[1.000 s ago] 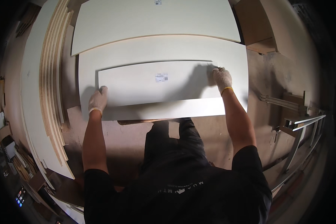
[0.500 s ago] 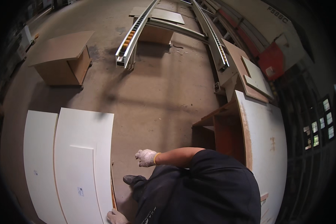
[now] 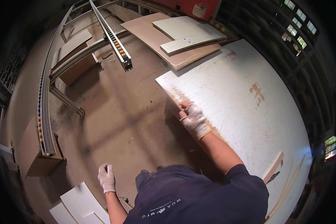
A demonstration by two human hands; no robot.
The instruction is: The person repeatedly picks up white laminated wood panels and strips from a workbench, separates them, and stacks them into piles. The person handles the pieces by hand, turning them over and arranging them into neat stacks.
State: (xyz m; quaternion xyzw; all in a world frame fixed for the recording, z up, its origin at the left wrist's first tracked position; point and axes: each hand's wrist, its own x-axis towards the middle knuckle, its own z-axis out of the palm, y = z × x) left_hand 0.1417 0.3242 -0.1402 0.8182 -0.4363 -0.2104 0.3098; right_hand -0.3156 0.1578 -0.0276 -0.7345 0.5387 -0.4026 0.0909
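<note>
My right hand [image 3: 195, 120], in a whitish knit glove with bare fingertips, is above the worn front edge of a large white-topped table [image 3: 246, 108]. Its fingers are a little apart and slightly blurred, and nothing shows in them; whether they touch the tabletop I cannot tell. Low on the left, my left hand [image 3: 107, 178], gloved the same way, hangs over the floor with fingers loosely bent and apart, holding nothing. Just beyond it, toward the lower left, white panels [image 3: 80, 201] lie partly out of view.
Ahead stands a metal roller conveyor frame [image 3: 125, 61] with yellow rollers near its end. Beyond the table, pale boards [image 3: 192, 44] rest on a brown board [image 3: 177, 61]. A thin wooden strip [image 3: 273, 167] lies on the tabletop. A wooden cart [image 3: 41, 164] is at left.
My view has swung right, toward the white-topped table. My left hand has come off the white panel's edge. My right hand has moved from over the floor to the table's edge.
</note>
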